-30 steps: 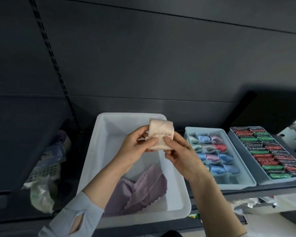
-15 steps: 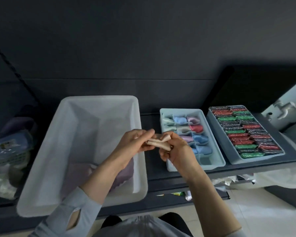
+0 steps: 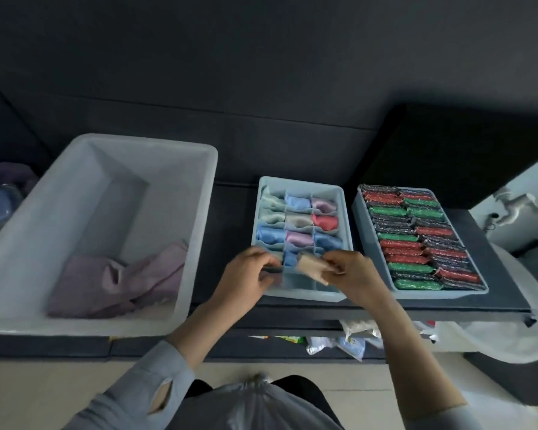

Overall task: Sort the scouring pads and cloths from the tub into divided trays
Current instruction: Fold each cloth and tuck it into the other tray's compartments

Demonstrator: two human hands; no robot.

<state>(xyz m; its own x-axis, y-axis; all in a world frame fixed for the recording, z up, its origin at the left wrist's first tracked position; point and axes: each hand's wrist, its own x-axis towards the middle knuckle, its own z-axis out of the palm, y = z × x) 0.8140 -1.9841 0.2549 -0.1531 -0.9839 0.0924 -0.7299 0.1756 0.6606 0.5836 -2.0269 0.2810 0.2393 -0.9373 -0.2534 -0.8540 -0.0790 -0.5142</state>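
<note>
A folded beige cloth (image 3: pixel 312 269) hangs over the near end of the pale blue divided tray (image 3: pixel 347 209). My right hand (image 3: pixel 351 273) pinches the cloth's right end. My left hand (image 3: pixel 247 276) sits at the tray's near left compartments with its fingers curled at a divider; motion blur hides whether it touches the cloth. Rolled blue, pink, red and pale cloths fill the tray's farther compartments. The white tub (image 3: pixel 19 231) on the left holds crumpled lilac cloths (image 3: pixel 118 279). A second tray (image 3: pixel 359 218) on the right is packed with red, green and dark scouring pads (image 3: pixel 420 237).
Both trays and the tub stand on a dark shelf (image 3: pixel 485 293) against a dark back wall. Packets lie on a lower shelf (image 3: pixel 339 339) beneath the trays. A white rounded object (image 3: pixel 516 336) sits low right, and clutter (image 3: pixel 0 193) lies left of the tub.
Both hands carried the beige cloth from above the tub rightward and down to the divided tray's near end. The cloth went from held up flat to folded small. The view swung right.
</note>
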